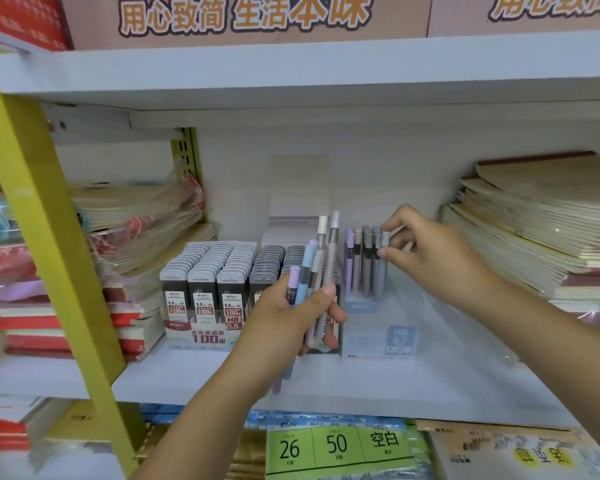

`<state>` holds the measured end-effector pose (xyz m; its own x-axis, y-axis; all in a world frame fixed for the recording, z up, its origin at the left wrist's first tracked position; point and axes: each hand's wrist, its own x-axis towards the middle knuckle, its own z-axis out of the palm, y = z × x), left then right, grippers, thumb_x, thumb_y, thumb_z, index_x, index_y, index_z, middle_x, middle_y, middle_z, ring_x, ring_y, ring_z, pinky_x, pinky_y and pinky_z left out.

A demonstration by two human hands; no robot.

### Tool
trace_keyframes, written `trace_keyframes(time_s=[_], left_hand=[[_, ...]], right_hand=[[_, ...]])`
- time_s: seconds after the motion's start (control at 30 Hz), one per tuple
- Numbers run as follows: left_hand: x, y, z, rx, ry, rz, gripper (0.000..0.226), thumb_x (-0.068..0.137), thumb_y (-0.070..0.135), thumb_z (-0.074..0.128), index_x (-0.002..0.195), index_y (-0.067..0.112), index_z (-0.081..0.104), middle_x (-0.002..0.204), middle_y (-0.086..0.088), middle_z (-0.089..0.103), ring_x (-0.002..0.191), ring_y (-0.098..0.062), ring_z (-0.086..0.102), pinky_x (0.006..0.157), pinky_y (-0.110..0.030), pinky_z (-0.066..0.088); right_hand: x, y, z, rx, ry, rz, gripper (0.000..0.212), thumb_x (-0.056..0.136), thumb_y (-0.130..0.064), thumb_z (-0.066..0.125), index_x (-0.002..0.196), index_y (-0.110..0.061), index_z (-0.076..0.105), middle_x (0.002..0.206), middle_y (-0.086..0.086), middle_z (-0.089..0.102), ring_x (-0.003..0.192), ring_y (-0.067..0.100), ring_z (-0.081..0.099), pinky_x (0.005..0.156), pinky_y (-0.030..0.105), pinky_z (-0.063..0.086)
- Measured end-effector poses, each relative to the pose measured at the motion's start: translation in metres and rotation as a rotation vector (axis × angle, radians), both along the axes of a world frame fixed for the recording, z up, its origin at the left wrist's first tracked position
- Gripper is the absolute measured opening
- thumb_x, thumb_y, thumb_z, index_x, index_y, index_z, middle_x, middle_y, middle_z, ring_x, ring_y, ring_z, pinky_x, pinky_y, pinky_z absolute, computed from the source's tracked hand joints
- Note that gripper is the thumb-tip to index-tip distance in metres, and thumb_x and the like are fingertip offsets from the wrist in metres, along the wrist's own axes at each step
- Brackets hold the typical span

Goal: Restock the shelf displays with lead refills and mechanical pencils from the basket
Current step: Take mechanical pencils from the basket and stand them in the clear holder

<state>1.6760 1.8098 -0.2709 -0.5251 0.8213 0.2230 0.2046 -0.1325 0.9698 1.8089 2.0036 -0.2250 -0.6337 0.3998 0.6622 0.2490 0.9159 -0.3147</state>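
Shelf [187, 375]: white, bore both displays between notebook stacks [534, 230].
Lead refills [219, 271]: boxed in rows, mid-shelf.
Pencil display [378, 327]: clear, just right of the refills, a few pencils upright inside.
Left hand [291, 327]: curled round a bunch of mechanical pencils [321, 258].
Right hand [430, 251]: pinched a grey pencil [383, 239] standing in the display.

lead refills [219, 271] left of pencil display [378, 306]
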Motion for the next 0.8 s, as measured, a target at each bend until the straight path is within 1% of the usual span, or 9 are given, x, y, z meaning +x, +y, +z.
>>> trace_keyframes(time_s=[0.07, 0.13, 0.23, 0.3, 0.37, 0.53, 0.6, 0.67, 0.8], left_hand=[[0.0, -0.001, -0.002, -0.003, -0.025, -0.008, 0.02, 0.096, 0.038, 0.063, 0.093, 0.02, 0.072, 0.075, 0.001, 0.077, 0.055, -0.011, 0.065, 0.043, -0.018, 0.042], [0.001, -0.002, -0.003, -0.018, -0.02, -0.013, 0.022, 0.094, 0.04, 0.065, 0.082, 0.026, 0.077, 0.074, -0.001, 0.077, 0.056, -0.01, 0.064, 0.045, -0.019, 0.043], [0.003, -0.003, -0.001, -0.029, -0.022, -0.023, 0.023, 0.093, 0.042, 0.066, 0.081, 0.027, 0.078, 0.075, -0.002, 0.077, 0.057, -0.009, 0.064, 0.046, -0.019, 0.043], [0.006, -0.004, 0.002, -0.021, -0.035, -0.034, 0.022, 0.094, 0.04, 0.066, 0.086, 0.022, 0.077, 0.075, 0.001, 0.077, 0.057, -0.009, 0.065, 0.046, -0.017, 0.042], [0.009, -0.003, 0.005, -0.022, -0.029, -0.048, 0.024, 0.095, 0.037, 0.065, 0.093, 0.016, 0.074, 0.073, 0.003, 0.076, 0.056, -0.009, 0.065, 0.045, -0.017, 0.042], [0.016, -0.006, 0.004, -0.015, -0.025, -0.05, 0.013, 0.098, 0.034, 0.062, 0.103, 0.024, 0.068, 0.089, 0.002, 0.079, 0.067, -0.014, 0.074, 0.042, -0.018, 0.039], [0.013, -0.009, 0.002, -0.008, -0.038, -0.022, 0.013, 0.098, 0.036, 0.062, 0.105, 0.027, 0.067, 0.09, 0.002, 0.08, 0.068, -0.019, 0.076, 0.041, -0.019, 0.038], [0.008, -0.012, 0.0, -0.01, -0.002, 0.011, 0.015, 0.097, 0.04, 0.061, 0.106, 0.03, 0.067, 0.088, 0.002, 0.079, 0.056, -0.017, 0.071, 0.04, -0.02, 0.039], [0.003, -0.014, -0.004, 0.022, 0.009, 0.026, 0.012, 0.096, 0.041, 0.062, 0.101, 0.032, 0.069, 0.08, -0.002, 0.077, 0.043, -0.013, 0.053, 0.041, -0.022, 0.039]], right_hand=[[-0.001, 0.001, 0.0, 0.08, -0.056, -0.065, 0.018, 0.084, -0.027, 0.073, 0.095, -0.027, 0.059, 0.081, -0.02, 0.052, 0.092, 0.011, 0.051, 0.064, 0.018, 0.03], [-0.001, 0.0, 0.0, 0.111, -0.101, -0.138, 0.022, 0.086, -0.031, 0.07, 0.105, -0.022, 0.065, 0.092, -0.008, 0.048, 0.102, 0.017, 0.044, 0.075, 0.024, 0.03], [0.001, -0.015, 0.002, 0.089, 0.045, -0.118, 0.026, 0.092, -0.035, 0.058, 0.115, -0.025, 0.066, 0.096, -0.009, 0.047, 0.097, 0.009, 0.046, 0.082, 0.023, 0.035], [0.004, -0.035, 0.005, -0.112, 0.185, 0.031, 0.029, 0.092, -0.043, 0.051, 0.116, -0.032, 0.064, 0.09, -0.015, 0.061, 0.088, 0.002, 0.055, 0.077, 0.014, 0.04], [0.001, -0.052, 0.008, -0.425, 0.218, 0.216, 0.031, 0.09, -0.044, 0.056, 0.121, -0.036, 0.058, 0.084, -0.013, 0.071, 0.079, 0.001, 0.064, 0.07, 0.014, 0.047], [0.002, -0.065, 0.018, -0.674, 0.365, 0.362, 0.025, 0.091, -0.012, 0.065, 0.111, -0.025, 0.058, 0.076, 0.002, 0.074, 0.068, 0.015, 0.07, 0.058, 0.025, 0.052], [0.011, -0.058, 0.026, -0.621, 0.526, 0.319, 0.023, 0.092, -0.008, 0.061, 0.106, -0.027, 0.054, 0.076, 0.002, 0.073, 0.066, 0.016, 0.07, 0.054, 0.022, 0.052], [0.017, -0.045, 0.033, -0.441, 0.566, 0.219, 0.027, 0.092, -0.009, 0.059, 0.102, -0.032, 0.051, 0.077, 0.003, 0.07, 0.067, 0.014, 0.069, 0.056, 0.024, 0.051], [0.012, -0.026, 0.022, -0.158, 0.148, 0.06, 0.027, 0.091, -0.02, 0.063, 0.105, -0.037, 0.048, 0.076, -0.008, 0.065, 0.073, 0.0, 0.061, 0.062, 0.013, 0.041]])
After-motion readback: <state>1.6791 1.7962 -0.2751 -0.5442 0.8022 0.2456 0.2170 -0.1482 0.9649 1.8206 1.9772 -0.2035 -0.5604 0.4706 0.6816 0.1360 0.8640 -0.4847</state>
